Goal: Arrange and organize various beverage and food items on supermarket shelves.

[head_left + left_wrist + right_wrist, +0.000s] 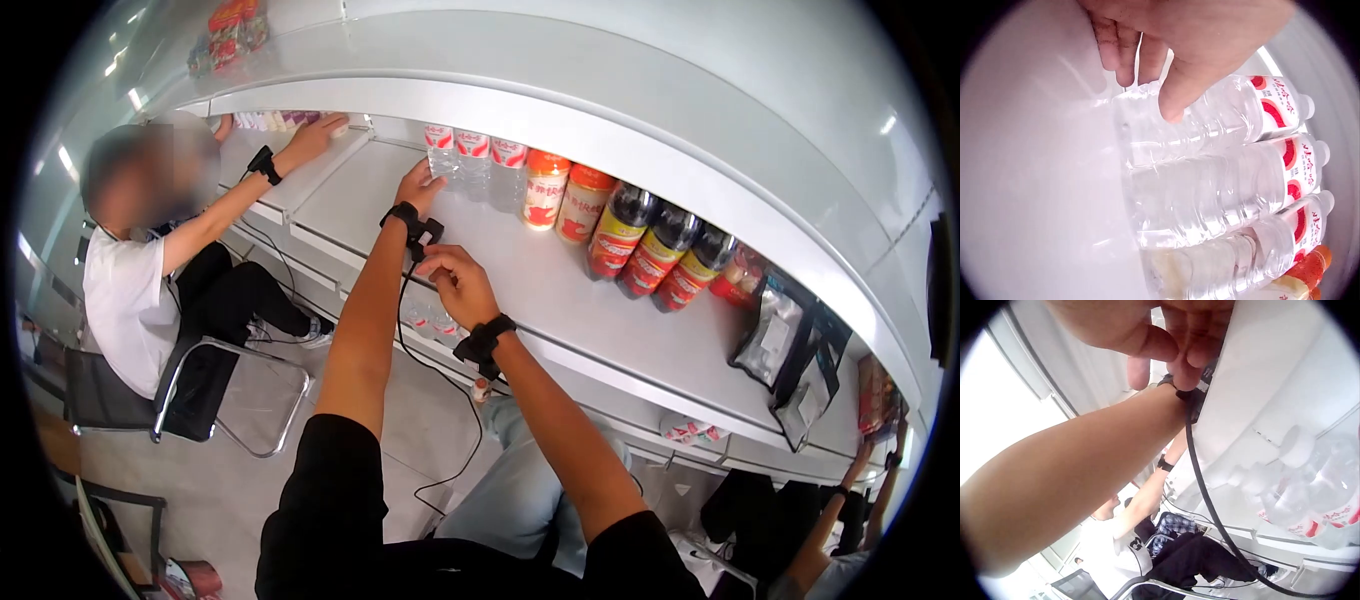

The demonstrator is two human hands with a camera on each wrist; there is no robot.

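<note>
My left hand is at the leftmost of three clear water bottles standing upright on the shelf. In the left wrist view, the thumb overlaps that bottle's lower side, and the straight fingers lie along its far side near the base. My right hand hovers in front of the shelf edge, fingers loosely bent. Its fingertips are right by the camera strapped to my left wrist, and overlap the top of its black cable in the right wrist view.
Right of the water stand orange-capped bottles and dark cola bottles, then black-edged bags. A seated person reaches into the shelf at left. More clear bottles stand on a lower shelf. The upper shelf's lip hangs over the row.
</note>
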